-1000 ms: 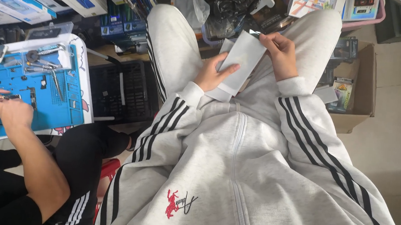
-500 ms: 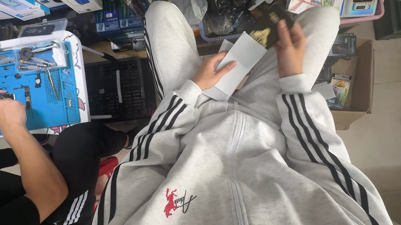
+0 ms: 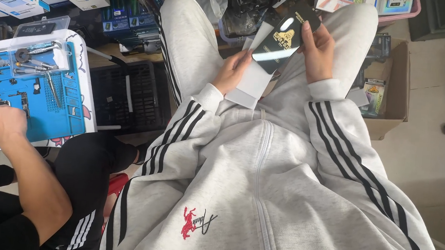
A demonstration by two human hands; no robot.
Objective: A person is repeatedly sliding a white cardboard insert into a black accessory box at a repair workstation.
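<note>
Over your lap, your right hand has lifted the glossy black flat packet clear of the white paper sleeve, which your left hand pinches.

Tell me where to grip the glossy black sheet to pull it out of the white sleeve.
Pinch the black sheet at its free upper end, from the right side, as the right hand does; its lower end sits inside the white sleeve, held by the left hand.

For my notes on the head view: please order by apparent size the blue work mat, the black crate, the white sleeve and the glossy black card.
1. Black crate and blue work mat: look alike, unranked.
2. White sleeve.
3. Glossy black card, partly covered by the right hand.
</note>
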